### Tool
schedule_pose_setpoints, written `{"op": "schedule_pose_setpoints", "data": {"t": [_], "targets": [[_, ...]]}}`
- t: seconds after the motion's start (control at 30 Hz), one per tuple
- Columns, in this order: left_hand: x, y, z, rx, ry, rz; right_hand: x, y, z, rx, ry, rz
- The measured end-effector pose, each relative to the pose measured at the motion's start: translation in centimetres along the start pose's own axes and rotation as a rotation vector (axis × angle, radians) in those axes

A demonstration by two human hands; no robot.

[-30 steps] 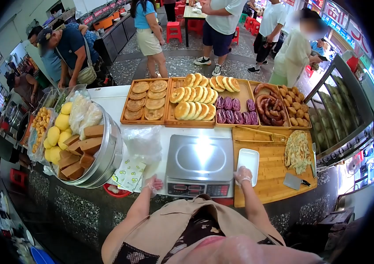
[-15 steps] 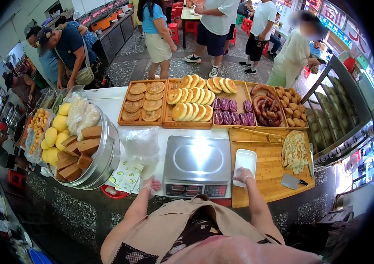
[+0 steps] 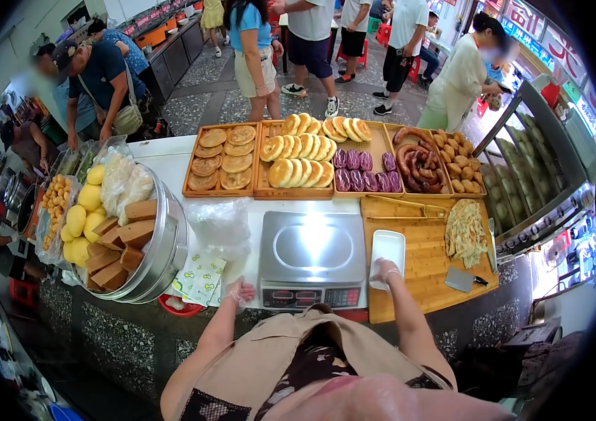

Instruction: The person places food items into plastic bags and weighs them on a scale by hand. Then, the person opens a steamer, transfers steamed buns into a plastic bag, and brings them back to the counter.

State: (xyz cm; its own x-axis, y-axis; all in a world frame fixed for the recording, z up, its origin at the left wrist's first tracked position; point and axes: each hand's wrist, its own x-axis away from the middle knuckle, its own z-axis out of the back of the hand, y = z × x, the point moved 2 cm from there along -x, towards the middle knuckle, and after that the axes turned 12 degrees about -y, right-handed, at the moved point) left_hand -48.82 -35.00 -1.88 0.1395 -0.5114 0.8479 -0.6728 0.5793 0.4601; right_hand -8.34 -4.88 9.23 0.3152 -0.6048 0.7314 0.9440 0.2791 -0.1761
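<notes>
My left hand (image 3: 240, 290), in a clear plastic glove, lies at the counter's front edge just left of the digital scale (image 3: 313, 249). It holds nothing, and its fingers are stretched out. Gloved the same way, my right hand (image 3: 386, 272) rests over the front end of a white rectangular dish (image 3: 388, 245), its fingers loosely extended. The dish sits on the left part of a wooden cutting board (image 3: 421, 281). On that board are also a pile of sliced flatbread (image 3: 466, 231), a cleaver (image 3: 461, 280) with a black handle, and a pair of tongs (image 3: 410, 206).
Trays of flat cakes (image 3: 208, 166), pale buns (image 3: 301, 172), purple rolls (image 3: 365, 181), sausage (image 3: 421, 168) and brown balls (image 3: 461, 168) line the back. A metal steamer (image 3: 164, 238) stands left, near plastic bags (image 3: 221, 228). A glass cabinet (image 3: 526, 168) is right. Several people stand beyond.
The view has shifted slightly, so the counter sits a little higher and further left. Both hands keep their places. People beyond the counter have moved a little.
</notes>
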Motion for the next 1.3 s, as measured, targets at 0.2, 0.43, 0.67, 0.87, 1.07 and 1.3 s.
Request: {"op": "schedule_pose_setpoints", "data": {"t": [0.2, 0.43, 0.67, 0.87, 1.07, 1.3], "targets": [[0.6, 0.4, -0.5, 0.016, 0.001, 0.015, 0.5, -0.8, 0.2, 0.001, 0.039, -0.008], [-0.1, 0.0, 0.1, 0.051, 0.003, 0.018, 0.4, -0.9, 0.4, -0.002, -0.034, -0.018], [0.0, 0.0, -0.1, 0.036, 0.018, 0.017, -1.1, 0.1, -0.6, 0.046, 0.006, 0.007], [-1.0, -0.4, 0.7, 0.037, -0.015, 0.014, -0.8, 0.0, -0.5, 0.029, 0.016, 0.005], [-1.4, -0.5, 0.8, 0.035, -0.010, 0.028, -0.5, -0.2, -0.3, 0.024, 0.039, 0.011], [-1.0, -0.4, 0.7, 0.037, -0.006, 0.002, -0.7, -0.1, -0.4, 0.027, 0.039, 0.011]]}}
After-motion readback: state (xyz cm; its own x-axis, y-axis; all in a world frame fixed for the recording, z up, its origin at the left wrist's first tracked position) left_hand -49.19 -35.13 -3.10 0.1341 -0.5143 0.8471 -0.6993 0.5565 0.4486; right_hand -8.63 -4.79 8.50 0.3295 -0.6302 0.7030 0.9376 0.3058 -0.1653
